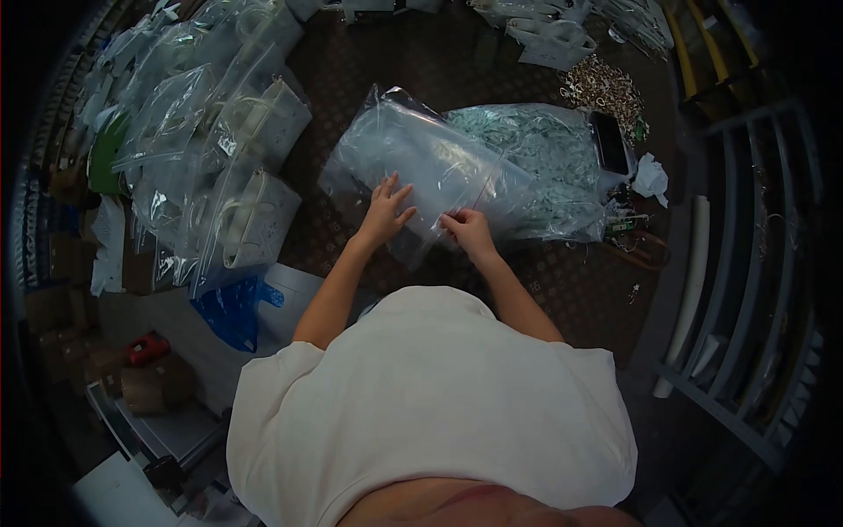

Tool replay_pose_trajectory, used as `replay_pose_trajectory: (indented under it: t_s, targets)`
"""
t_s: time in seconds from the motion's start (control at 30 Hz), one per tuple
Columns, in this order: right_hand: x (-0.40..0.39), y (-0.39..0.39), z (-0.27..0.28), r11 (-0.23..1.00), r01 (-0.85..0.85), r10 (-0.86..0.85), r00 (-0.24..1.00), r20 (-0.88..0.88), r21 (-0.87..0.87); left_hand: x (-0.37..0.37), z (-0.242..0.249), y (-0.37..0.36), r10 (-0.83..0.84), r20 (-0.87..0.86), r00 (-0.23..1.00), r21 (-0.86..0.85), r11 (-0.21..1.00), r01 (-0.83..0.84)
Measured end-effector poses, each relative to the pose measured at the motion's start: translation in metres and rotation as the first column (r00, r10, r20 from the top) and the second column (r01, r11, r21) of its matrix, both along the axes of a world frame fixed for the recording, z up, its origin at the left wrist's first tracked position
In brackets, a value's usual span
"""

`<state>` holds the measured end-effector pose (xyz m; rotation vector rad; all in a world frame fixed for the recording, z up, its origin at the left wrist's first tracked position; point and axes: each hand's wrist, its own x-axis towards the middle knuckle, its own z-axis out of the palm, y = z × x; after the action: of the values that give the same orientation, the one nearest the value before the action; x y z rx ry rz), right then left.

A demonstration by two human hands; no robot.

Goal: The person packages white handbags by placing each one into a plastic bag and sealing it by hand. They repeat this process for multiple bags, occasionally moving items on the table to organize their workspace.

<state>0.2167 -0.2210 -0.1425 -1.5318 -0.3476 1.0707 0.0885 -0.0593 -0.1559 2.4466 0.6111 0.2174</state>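
Flat clear plastic bags (421, 149) lie in a stack on the dark patterned table in front of me. My left hand (384, 212) rests on the stack with its fingers spread. At the near edge, my right hand (469, 231) pinches the edge of a plastic bag between thumb and fingers. Just beyond the stack on the right sits a large clear bag (536, 149) full of small greenish, transparent pieces, partly covered by the flat bags.
Handbags in clear bags (255, 211) crowd the left side. A phone (608, 143), a crumpled tissue (651, 178) and a pile of metal rings (601, 92) lie to the right. Metal racks (755, 263) stand at the right edge. A blue bag (230, 312) lies at lower left.
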Motion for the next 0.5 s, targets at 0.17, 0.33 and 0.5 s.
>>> replay_pose_trajectory:
  t_s: [0.17, 0.33, 0.5]
  targets:
    - [0.006, 0.000, 0.012, 0.998, -0.046, 0.048, 0.998, 0.050, -0.032, 0.006, 0.063, -0.041, -0.087, 0.176, 0.980, 0.122, 0.990, 0.067]
    - [0.004, 0.005, 0.024, 0.996, -0.076, 0.074, 0.997, 0.038, 0.036, 0.005, 0.057, -0.067, 0.160, 0.278, 0.947, -0.513, 0.858, 0.005]
    - [0.005, 0.010, 0.011, 0.985, -0.111, 0.097, 0.989, 0.113, 0.129, 0.000, 0.046, -0.058, 0.333, 0.181, 0.925, -0.865, 0.502, -0.012]
